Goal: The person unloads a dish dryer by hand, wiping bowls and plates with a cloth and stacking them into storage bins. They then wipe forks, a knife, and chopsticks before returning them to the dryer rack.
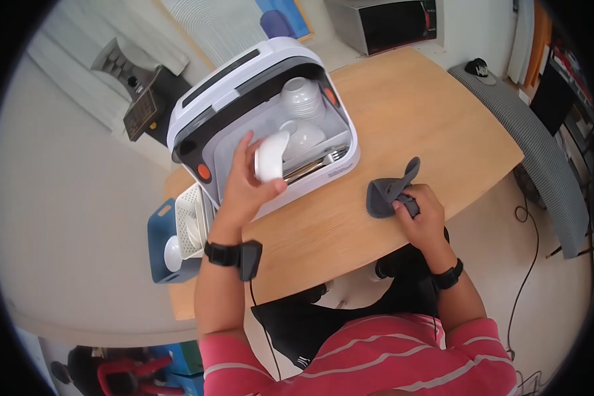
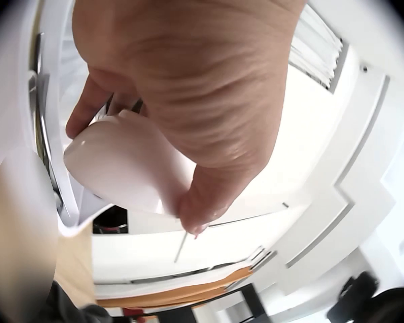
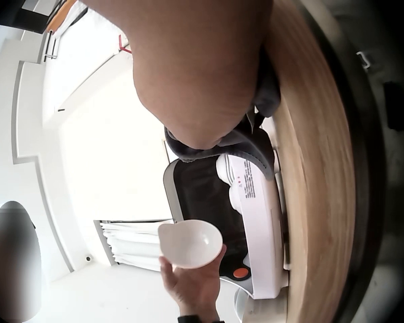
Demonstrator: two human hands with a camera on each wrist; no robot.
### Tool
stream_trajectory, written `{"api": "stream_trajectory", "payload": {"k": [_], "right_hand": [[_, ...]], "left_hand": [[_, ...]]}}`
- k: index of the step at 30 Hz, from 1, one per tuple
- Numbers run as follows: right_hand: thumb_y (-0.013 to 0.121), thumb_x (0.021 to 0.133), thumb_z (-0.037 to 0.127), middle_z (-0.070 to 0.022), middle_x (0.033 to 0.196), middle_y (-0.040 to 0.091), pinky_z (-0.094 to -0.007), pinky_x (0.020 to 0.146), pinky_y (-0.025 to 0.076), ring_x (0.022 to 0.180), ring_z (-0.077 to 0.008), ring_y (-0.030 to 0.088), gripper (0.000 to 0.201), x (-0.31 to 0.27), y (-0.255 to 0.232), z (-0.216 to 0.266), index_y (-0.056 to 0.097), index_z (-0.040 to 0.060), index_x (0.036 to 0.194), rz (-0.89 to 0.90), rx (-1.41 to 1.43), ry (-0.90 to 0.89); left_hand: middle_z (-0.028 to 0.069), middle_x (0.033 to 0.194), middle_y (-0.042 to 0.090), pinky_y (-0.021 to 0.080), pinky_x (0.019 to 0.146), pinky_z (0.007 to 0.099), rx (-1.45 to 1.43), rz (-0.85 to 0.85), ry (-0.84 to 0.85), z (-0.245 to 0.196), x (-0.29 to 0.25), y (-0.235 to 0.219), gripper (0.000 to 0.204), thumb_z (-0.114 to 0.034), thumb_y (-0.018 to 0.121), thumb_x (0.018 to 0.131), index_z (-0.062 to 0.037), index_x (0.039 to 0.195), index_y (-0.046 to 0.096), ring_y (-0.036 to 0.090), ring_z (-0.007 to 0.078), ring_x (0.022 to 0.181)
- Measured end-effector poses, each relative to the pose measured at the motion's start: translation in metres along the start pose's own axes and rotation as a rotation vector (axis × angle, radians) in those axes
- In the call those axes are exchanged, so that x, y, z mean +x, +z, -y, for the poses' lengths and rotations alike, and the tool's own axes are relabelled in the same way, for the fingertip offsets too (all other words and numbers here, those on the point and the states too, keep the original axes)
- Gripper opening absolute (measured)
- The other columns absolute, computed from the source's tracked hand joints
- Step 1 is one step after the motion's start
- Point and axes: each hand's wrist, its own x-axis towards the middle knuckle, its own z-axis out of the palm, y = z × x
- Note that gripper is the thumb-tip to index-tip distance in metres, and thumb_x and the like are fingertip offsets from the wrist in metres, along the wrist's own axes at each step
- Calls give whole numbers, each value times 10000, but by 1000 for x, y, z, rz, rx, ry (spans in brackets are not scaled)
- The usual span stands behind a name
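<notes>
My left hand (image 1: 244,191) holds a small white bowl (image 1: 268,160) tilted on its side, fingers and thumb spread around it. In the left wrist view the thumb lies against the rim of the bowl (image 2: 124,161). Behind it stands a white dish box (image 1: 343,173) with its dark lid raised. Inside are stacked white bowls (image 1: 301,99), another white dish (image 1: 305,137) and metal cutlery (image 1: 335,155) along the front compartment. Over the table, my right hand (image 1: 421,216) grips a bunched grey cloth (image 1: 379,199), one end of it sticking up.
Left of the box, a blue bin (image 1: 160,231) and a white perforated basket (image 1: 187,247) hold white dishes. The wooden table (image 1: 435,119) reaches right toward a covered bench (image 1: 541,138) with a cap (image 1: 480,71). A microwave (image 1: 396,26) stands at the back.
</notes>
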Motion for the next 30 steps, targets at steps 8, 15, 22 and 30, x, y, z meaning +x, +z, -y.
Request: {"api": "stream_trajectory", "payload": {"k": [8,15,22,30], "right_hand": [[814,761,102,-127,923,683,-396,681,551,808,-338,689,269,-1,-2,-8,682,62,992,-12,50,-17],[821,755,129,-133,925,685,-400,665,550,781,-344,689,271,1,-5,-9,686,64,980,5,33,-24],[821,740,125,-141,924,684,-399,652,548,770,-342,687,266,2,-4,-8,692,62,965,-3,16,-35],[815,740,120,-142,925,682,-399,665,551,784,-345,691,263,2,-5,-5,694,59,966,0,5,-40]], "left_hand": [[250,1438,534,425,1128,352,884,153,-25,4,103,-1,1011,-194,901,615,21,1489,441,543,379,1327],[203,1459,528,398,1160,362,868,338,-82,25,119,1,919,-177,887,622,-30,1447,510,513,356,1366],[205,1515,488,366,1185,360,835,357,-108,35,122,-6,919,-216,890,697,-53,1503,480,472,345,1413],[254,1514,479,391,1146,366,595,90,-263,66,122,-12,1003,-360,875,798,44,1551,350,507,330,1369]]}}
